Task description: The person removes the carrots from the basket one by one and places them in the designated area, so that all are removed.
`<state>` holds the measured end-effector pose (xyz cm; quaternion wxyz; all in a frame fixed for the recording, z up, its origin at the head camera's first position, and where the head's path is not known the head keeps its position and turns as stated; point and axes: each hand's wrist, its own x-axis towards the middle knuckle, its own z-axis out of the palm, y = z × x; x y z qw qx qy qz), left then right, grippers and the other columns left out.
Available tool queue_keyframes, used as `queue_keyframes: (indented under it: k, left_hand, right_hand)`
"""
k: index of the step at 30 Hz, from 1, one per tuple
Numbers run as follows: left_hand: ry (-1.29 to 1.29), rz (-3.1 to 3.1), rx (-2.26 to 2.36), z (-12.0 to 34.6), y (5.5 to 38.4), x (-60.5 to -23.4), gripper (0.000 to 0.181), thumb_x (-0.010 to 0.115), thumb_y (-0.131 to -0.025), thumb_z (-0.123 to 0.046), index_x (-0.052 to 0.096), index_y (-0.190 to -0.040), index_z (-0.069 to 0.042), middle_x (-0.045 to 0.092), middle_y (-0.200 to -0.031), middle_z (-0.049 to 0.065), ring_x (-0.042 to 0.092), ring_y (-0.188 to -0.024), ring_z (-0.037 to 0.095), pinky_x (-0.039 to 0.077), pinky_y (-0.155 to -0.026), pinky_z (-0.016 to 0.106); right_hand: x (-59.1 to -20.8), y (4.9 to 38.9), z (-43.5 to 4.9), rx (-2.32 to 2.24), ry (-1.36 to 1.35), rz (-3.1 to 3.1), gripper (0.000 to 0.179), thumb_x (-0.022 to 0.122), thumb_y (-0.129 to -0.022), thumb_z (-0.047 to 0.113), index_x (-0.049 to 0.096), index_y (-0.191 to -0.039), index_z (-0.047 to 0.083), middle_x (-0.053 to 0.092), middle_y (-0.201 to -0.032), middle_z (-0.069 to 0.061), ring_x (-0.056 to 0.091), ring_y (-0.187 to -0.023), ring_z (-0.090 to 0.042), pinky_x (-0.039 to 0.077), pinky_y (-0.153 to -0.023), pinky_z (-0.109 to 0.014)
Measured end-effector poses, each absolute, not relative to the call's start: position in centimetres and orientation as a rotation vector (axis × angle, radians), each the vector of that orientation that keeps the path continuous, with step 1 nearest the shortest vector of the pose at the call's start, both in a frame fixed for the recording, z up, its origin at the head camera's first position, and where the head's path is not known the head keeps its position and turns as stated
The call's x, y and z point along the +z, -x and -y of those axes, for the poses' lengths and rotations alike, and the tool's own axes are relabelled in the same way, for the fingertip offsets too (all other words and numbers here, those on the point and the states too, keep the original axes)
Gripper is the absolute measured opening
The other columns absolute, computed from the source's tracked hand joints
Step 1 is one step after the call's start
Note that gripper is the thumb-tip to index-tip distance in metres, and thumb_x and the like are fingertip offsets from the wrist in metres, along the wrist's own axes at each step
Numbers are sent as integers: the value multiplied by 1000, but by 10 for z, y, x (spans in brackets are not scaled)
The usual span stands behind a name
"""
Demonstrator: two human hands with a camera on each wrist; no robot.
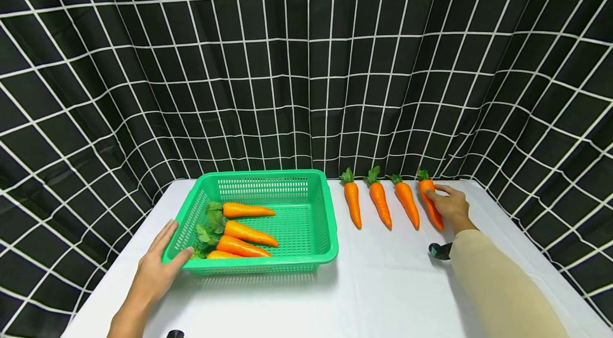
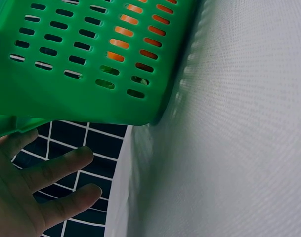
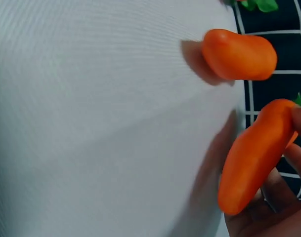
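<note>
A green plastic basket (image 1: pixel 287 261) stands on the left half of the table, with several orange carrots (image 1: pixel 250 233) in it, their leafy tops towards its left side. My left hand (image 1: pixel 157 266) rests at the basket's left front corner, thumb on the rim; in the left wrist view its visible fingers (image 2: pixel 66 168) are spread and straight. At the far right, my right hand (image 1: pixel 452 206) pinches a carrot (image 1: pixel 435 213) between thumb and fingers. The right wrist view shows this carrot (image 3: pixel 256 158) tip nearest the camera, with its shadow on the cloth beside it.
Three more carrots, the left one (image 1: pixel 352 202), the middle one (image 1: pixel 380 202) and the right one (image 1: pixel 407 202), lie in a row between basket and right hand, leaves towards the back. A black curtain with white grid lines (image 1: pixel 306 61) surrounds the white table (image 1: pixel 383 285).
</note>
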<state>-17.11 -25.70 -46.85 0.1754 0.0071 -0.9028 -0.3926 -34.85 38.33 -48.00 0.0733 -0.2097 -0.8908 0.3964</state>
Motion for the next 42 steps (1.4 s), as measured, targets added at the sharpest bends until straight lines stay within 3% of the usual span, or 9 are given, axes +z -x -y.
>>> queue_keyframes:
  k: [3, 23, 28, 36, 42]
  left_hand:
    - [-26, 2564, -1112, 256, 171, -468, 73, 67, -90, -33, 33, -151, -9, 26, -156, 11, 23, -137, 46, 21, -101, 69]
    - [-46, 2571, -1109, 255, 173, -466, 75, 67, -90, -34, 32, -152, -10, 25, -156, 12, 24, -136, 49, 22, -100, 70]
    - [-49, 2571, -1104, 256, 172, -465, 75, 67, -90, -34, 32, -151, -10, 25, -156, 11, 24, -136, 49, 22, -100, 70]
    - [-47, 2568, -1101, 257, 172, -466, 75, 67, -90, -34, 32, -151, -10, 26, -156, 11, 24, -135, 49, 23, -100, 69]
    - [-43, 2576, -1090, 257, 172, -468, 75, 67, -90, -34, 32, -152, -11, 26, -156, 11, 25, -135, 50, 23, -100, 69]
  right_hand:
    - [-484, 349, -383, 1159, 670, 2697, 63, 57, -92, 45, 49, -140, 4, 38, -140, -32, 33, -122, -52, 33, -98, -57]
    - [-488, 350, -382, 1001, 693, 2742, 62, 54, -94, 42, 46, -140, 2, 42, -138, -30, 35, -122, -53, 34, -97, -58]
    - [-489, 351, -380, 988, 688, 2781, 68, 59, -90, 39, 40, -144, 2, 43, -136, -31, 35, -119, -52, 35, -95, -60]
    - [-491, 350, -380, 964, 576, 2775, 60, 61, -89, 27, 45, -140, 0, 55, -124, -28, 34, -118, -54, 31, -98, -60]
    - [-492, 348, -380, 967, 555, 2790, 65, 62, -90, 31, 40, -142, -1, 56, -121, -28, 35, -118, -54, 31, -98, -60]
